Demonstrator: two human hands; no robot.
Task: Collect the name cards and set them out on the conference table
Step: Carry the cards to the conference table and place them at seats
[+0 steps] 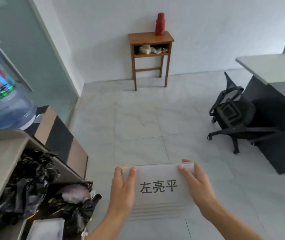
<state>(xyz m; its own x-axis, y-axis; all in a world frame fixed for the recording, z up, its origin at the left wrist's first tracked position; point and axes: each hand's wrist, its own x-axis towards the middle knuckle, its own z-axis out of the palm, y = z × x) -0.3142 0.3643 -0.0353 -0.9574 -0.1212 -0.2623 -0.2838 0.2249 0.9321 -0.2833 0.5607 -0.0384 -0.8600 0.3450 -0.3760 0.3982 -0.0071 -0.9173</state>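
A stack of several clear name cards (158,187) is held in front of me over the floor, low in the middle of the view. The top card shows black printed characters on white. My left hand (122,189) grips the stack's left end, thumb on top and fingers curled round the edge. My right hand (197,186) grips the right end the same way. The conference table (266,68), grey-topped with a dark base, stands at the right, away from my hands.
A black office chair (233,111) is tucked against the table. A small wooden stand (151,49) with a red bottle (160,24) sits by the far wall. At left are a water jug (5,101), a counter and black rubbish bags (34,184). Tiled floor lies between.
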